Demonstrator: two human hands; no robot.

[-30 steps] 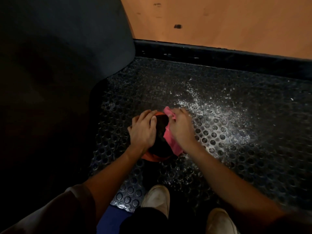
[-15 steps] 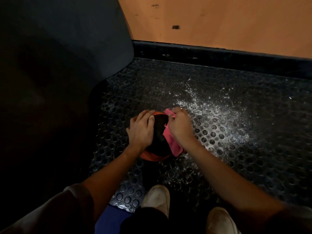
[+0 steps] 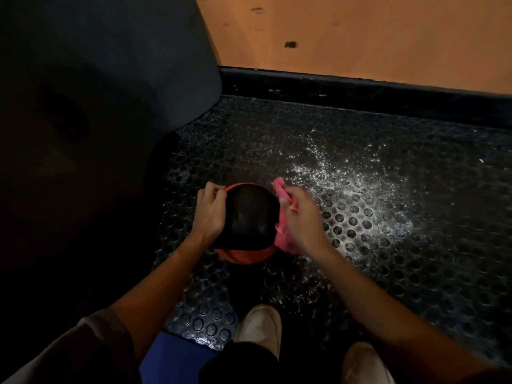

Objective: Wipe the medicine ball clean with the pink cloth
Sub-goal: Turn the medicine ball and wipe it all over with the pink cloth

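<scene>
Gripping crumpled pink cloth [image 3: 282, 234], right hand [image 3: 300, 217] rubs round medicine ball [image 3: 249, 220].

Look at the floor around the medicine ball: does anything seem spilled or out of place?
Yes. A scatter of white powdery specks lies on the black studded floor mat, to the right of the medicine ball, just beyond the right hand holding the pink cloth. It looks spilled; what it is cannot be told.
</scene>
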